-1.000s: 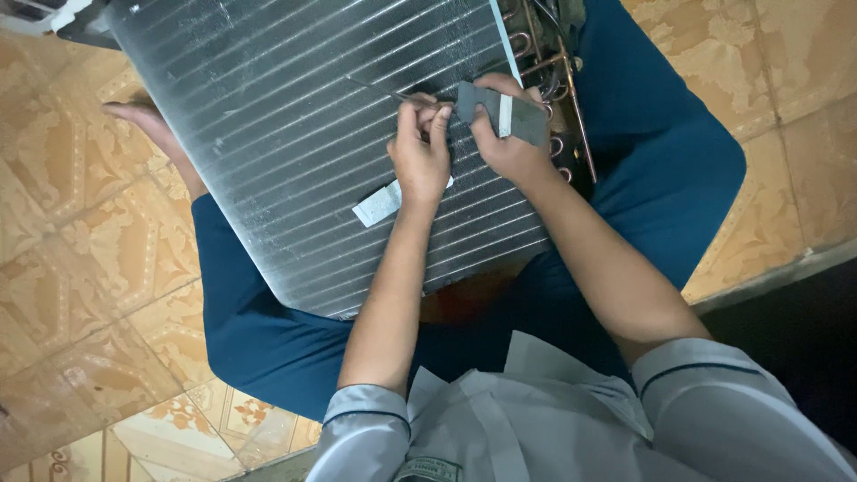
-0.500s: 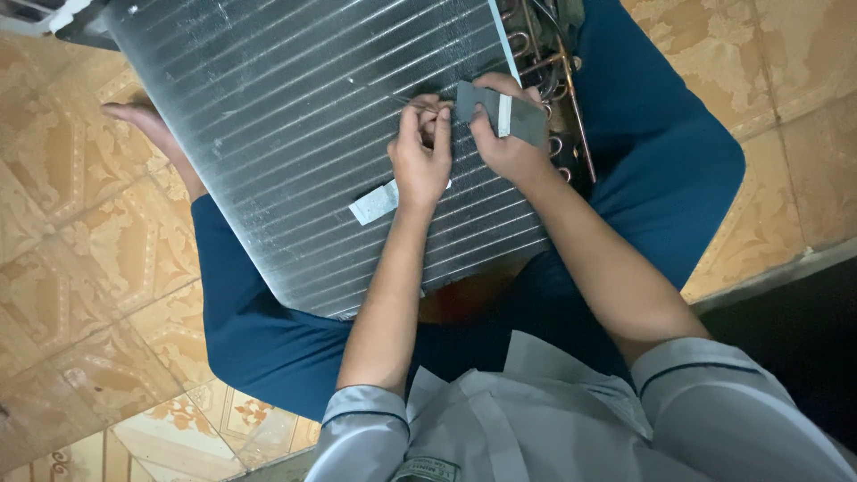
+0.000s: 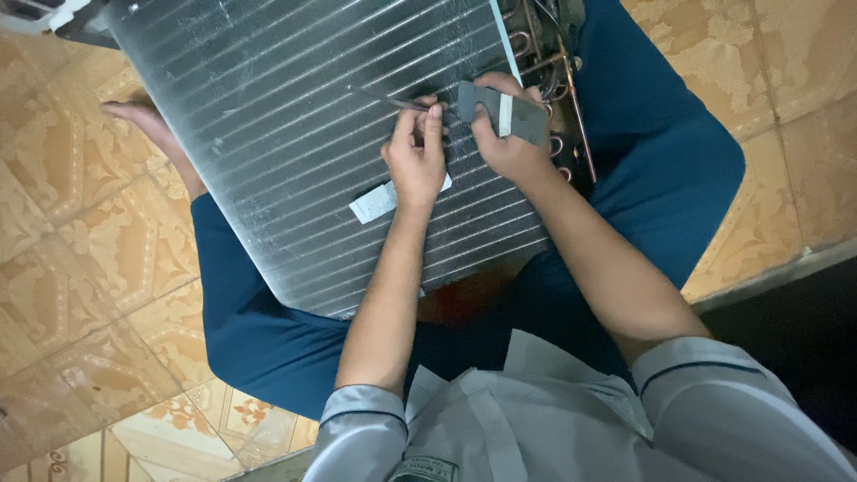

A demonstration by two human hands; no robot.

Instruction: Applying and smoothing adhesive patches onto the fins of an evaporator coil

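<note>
A large finned metal coil panel lies tilted across my lap. My left hand rests on its fins, the fingertips pinched on a thin dark strip that runs up-left over the fins. My right hand grips a flat grey pad with a white stripe against the panel's right part. A small white label sticks to the fins just left of my left wrist.
Copper tube bends line the panel's right edge. My legs in blue trousers are crossed under it, a bare foot showing at the left. Patterned tan floor tiles surround me; a dark strip runs at lower right.
Both hands stay in nearly the same place on the fins; my left fingers have shifted slightly on the thin strip.
</note>
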